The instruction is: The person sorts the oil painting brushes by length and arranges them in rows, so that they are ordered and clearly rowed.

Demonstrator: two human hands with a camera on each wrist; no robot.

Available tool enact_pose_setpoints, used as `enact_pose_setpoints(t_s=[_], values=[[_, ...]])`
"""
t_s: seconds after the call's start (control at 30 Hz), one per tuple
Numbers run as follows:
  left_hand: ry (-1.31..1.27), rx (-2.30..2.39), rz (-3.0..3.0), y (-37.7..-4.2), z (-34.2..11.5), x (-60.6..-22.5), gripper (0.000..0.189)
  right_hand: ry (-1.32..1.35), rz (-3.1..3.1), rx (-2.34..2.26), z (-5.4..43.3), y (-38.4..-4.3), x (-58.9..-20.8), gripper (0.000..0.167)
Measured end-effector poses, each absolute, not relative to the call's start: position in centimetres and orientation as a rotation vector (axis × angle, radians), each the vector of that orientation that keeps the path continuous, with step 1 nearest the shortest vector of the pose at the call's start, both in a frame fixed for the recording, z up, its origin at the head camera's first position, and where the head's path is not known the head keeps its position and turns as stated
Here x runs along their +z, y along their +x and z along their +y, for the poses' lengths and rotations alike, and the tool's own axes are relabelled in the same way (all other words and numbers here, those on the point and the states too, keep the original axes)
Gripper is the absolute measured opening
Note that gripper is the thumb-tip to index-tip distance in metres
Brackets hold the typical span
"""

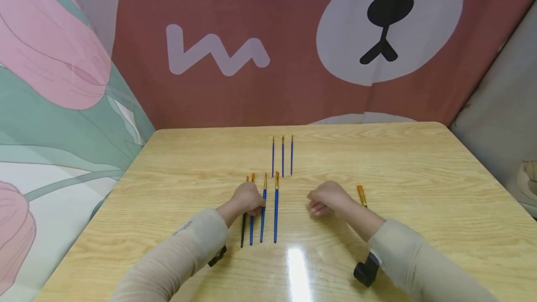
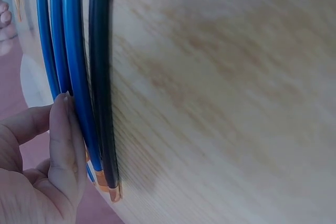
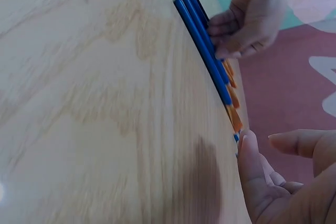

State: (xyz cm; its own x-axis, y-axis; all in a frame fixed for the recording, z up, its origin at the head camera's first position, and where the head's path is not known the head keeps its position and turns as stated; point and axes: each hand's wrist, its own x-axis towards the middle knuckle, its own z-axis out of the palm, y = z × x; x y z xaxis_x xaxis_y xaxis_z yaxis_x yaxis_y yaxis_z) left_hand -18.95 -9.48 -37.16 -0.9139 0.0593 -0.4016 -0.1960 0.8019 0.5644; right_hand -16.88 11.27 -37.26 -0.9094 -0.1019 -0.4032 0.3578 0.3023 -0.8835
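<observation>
My left hand (image 1: 249,198) pinches a blue paintbrush (image 1: 262,227) between thumb and fingers, as the left wrist view also shows. This brush lies in a row, bristles toward the far side. To its left are another blue paintbrush (image 1: 251,232) and a dark-handled paintbrush (image 2: 101,77), both partly covered by the hand in the head view. On its right lies a longer blue paintbrush (image 1: 276,213). My right hand (image 1: 329,199) hovers over the table to the right of the row, holding nothing; thumb and forefinger stand apart in the right wrist view.
Three thin blue paintbrushes (image 1: 283,157) lie side by side farther back. A flat paintbrush (image 1: 361,195) with orange bristles sits at the right, partly hidden by my right forearm. The wooden table (image 1: 419,167) ends at a printed cloth (image 1: 235,97).
</observation>
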Motion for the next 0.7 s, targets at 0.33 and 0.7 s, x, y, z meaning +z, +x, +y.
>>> enact_pose_setpoints(t_s=[0.33,0.7], values=[[-0.125,0.856,2.581,-18.8,-9.6,-37.4,0.013,0.144,2.192,-1.667,15.0,-15.8,-36.7,0.027],[-0.086,0.877,2.589,-18.8,-9.7,-37.3,0.015,0.138,2.211,-1.662,18.2,-15.4,-36.4,0.029]])
